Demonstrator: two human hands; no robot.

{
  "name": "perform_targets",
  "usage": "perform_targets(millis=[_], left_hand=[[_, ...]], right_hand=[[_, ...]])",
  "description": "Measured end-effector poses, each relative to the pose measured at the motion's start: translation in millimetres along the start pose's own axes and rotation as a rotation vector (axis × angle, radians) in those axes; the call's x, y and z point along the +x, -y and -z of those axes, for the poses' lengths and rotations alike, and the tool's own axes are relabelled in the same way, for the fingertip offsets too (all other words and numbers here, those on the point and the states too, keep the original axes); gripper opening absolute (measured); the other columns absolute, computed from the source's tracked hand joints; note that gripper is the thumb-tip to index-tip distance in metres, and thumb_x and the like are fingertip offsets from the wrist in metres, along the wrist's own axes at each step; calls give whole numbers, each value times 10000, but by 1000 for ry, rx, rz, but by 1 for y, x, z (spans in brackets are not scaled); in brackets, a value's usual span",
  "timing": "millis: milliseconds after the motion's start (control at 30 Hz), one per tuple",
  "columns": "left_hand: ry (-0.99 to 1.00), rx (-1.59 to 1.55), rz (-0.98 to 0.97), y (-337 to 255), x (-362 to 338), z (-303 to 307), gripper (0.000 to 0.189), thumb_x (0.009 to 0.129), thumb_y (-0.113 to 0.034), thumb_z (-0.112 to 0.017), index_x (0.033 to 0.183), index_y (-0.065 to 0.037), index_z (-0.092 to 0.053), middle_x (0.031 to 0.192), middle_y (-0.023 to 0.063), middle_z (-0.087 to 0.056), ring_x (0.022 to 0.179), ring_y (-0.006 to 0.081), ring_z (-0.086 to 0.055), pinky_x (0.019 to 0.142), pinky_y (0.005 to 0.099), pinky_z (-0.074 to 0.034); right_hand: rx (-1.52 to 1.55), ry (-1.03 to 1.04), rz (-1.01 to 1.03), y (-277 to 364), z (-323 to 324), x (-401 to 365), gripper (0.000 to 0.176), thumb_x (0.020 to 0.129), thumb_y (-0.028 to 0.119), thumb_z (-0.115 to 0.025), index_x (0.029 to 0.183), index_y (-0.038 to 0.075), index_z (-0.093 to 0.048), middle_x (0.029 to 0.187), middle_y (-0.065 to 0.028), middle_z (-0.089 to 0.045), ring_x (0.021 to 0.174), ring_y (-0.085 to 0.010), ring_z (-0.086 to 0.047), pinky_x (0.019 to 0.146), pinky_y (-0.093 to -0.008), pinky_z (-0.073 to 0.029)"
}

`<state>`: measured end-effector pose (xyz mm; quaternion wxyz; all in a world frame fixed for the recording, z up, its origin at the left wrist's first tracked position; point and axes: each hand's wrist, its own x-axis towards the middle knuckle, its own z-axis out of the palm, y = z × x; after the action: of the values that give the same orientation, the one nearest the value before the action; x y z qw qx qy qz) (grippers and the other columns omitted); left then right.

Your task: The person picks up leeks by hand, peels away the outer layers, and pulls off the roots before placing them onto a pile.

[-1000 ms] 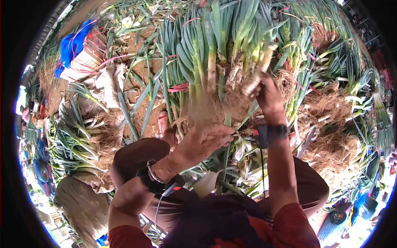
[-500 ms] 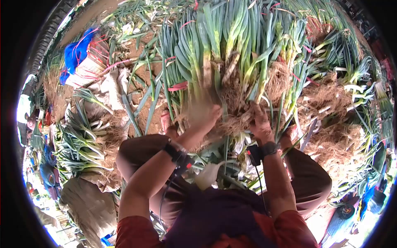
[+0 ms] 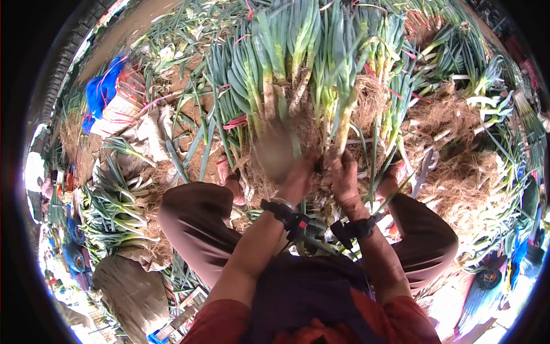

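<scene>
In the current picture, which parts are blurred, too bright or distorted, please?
Head view: a hazy smudge covers part of the plants near the left hand; head view: glare whitens the lower right edge; head view: the round, black-bordered image curves surroundings towards its rim.

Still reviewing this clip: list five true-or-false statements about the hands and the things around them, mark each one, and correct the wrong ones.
1. The bare right hand is at the lower end of a thick, pale-stemmed green leek. True.
2. The bare left hand is far from the right hand. False: the two are close together.
3. A bright pink tie crosses green leeks left of the hands. True.
4. A bright blue, cloth-like bundle lies to the right of the hands. False: it lies to their left.
5. Both wrists bear a black strapped device, one on the left and one on the right. True.
</scene>
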<state>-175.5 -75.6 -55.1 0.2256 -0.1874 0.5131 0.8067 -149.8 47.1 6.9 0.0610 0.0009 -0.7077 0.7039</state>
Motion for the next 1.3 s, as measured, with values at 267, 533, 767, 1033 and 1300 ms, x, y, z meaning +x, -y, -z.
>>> perform_targets(millis=[267, 533, 767, 1033, 1300], left_hand=[[-165, 643, -143, -14, -19, 14, 462, 850, -200, -709, 1254, -42, -550, 1089, 124, -640, 978, 203, -611, 847, 292, -481], [124, 506, -625, -66, -18, 19, 586, 913, -375, -595, 1317, 26, -456, 1259, 220, -559, 1142, 292, -576, 963, 380, -479], [228, -283, -355, -195, -103, -69, 509, 860, -423, -698, 1120, -11, -548, 910, 136, -646, 770, 241, -640, 748, 409, -544], [293, -304, -626, -208, -128, -15, 381, 924, -320, -640, 1123, -3, -566, 985, 101, -646, 905, 216, -642, 774, 385, -562], [154, -420, -695, -199, -126, 57, 509, 908, -435, -628, 1176, -13, -531, 1022, 142, -638, 856, 241, -653, 753, 402, -574]], right_hand=[[35, 70, -40, 113, 5, -42, 275, 986, 268, -530, 979, -6, -550, 801, -4, -540, 725, -64, -495, 613, -238, -425], [-117, 211, -3, 120, 22, -140, 285, 864, 127, -656, 1069, 11, -498, 836, -93, -541, 684, -205, -575, 614, -330, -482], [-392, 348, 201, 102, 23, -162, 198, 856, 34, -609, 1028, 3, -516, 764, -92, -562, 627, -205, -579, 580, -333, -475], [59, 479, -9, 102, -1, -76, 599, 909, 320, -666, 1322, -50, -437, 1185, -119, -596, 1037, -192, -626, 871, -340, -517], [-261, 131, 364, -11, -48, 4, 228, 961, 152, -550, 1116, -12, -584, 829, -87, -665, 798, -195, -660, 642, -309, -524]])
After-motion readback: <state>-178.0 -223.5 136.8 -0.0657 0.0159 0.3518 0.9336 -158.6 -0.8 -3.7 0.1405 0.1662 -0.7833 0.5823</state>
